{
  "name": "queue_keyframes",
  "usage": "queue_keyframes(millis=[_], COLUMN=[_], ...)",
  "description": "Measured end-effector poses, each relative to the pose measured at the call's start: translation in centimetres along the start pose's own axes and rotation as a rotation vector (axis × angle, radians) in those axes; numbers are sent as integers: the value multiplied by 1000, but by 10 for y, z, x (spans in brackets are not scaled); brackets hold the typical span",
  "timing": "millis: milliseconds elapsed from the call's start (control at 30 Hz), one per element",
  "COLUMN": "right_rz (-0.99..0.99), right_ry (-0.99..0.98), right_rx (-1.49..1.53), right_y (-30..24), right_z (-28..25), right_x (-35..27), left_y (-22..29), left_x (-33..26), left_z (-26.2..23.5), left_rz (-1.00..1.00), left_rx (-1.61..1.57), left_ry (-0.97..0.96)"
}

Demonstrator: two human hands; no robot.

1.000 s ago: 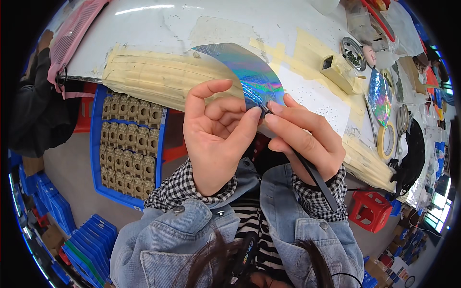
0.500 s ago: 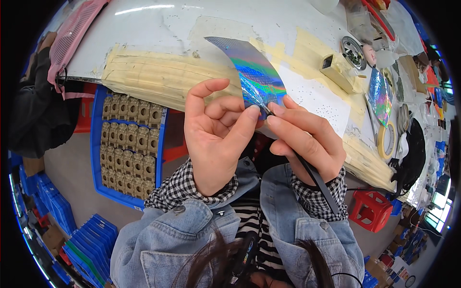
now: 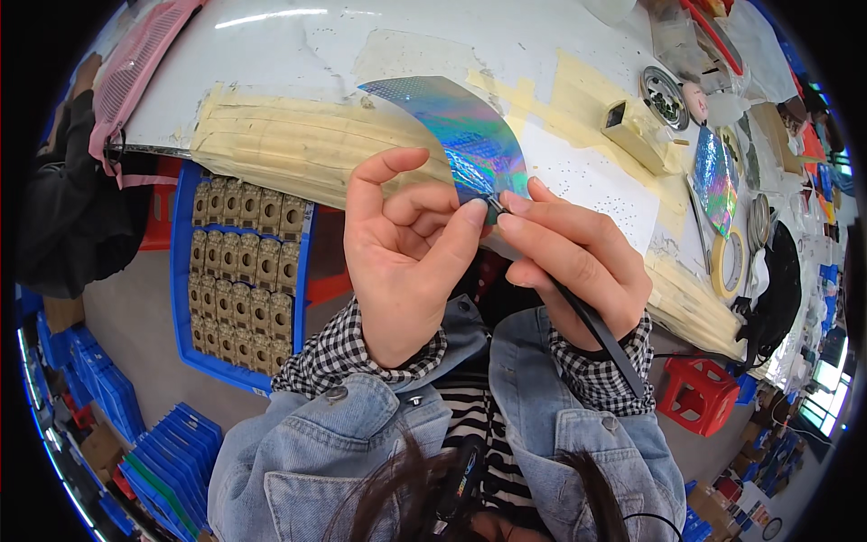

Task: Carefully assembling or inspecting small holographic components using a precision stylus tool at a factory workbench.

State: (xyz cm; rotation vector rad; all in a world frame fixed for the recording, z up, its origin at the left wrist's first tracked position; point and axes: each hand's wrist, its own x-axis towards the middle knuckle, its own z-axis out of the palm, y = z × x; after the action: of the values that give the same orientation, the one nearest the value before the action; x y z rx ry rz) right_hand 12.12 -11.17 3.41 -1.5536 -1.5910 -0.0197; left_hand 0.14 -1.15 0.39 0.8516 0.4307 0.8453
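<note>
From my feed, left hand (image 3: 406, 262) and right hand (image 3: 578, 262) both pinch the shiny holographic sheet (image 3: 456, 135) over the table edge (image 3: 298, 144); right fingers also grip black tweezers (image 3: 601, 330). Blue tray (image 3: 181, 271) of tan parts sits below left.

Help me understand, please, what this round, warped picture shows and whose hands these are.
The picture comes from a wide fisheye camera worn on a person's head, looking down, so straight edges bend toward the rim. The two hands belong to the wearer; the denim sleeves with checked cuffs enter from the bottom.

The left hand pinches the lower end of a curved, shiny rainbow-coloured holographic strip. The right hand holds black tweezers, whose tip meets the strip by the left thumb.

Beyond them is a white worktable, its front edge padded with beige tape. On it, to the right, lie another holographic piece, a roll of tape and a small beige box. Below the table, on the left, stands a blue tray of small tan parts.
</note>
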Motion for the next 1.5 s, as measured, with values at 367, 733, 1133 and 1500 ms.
queue_keyframes(millis=[367, 733, 1133, 1500], right_rz=[69, -61, -128, -132], right_ry=[23, 29, 56, 53], right_rx=[50, -54, -112, -94], right_y=[-1, 2, 6, 7], right_z=[-2, 2, 6, 5], right_x=[2, -4, -6, -5], left_y=[-1, 1, 4, 3], left_x=[0, -1, -1, 0], left_z=[1, 2, 4, 2], left_rz=[-11, -60, -124, -118], left_rx=[23, -35, -71, -74], left_ry=[4, 21, 46, 36])
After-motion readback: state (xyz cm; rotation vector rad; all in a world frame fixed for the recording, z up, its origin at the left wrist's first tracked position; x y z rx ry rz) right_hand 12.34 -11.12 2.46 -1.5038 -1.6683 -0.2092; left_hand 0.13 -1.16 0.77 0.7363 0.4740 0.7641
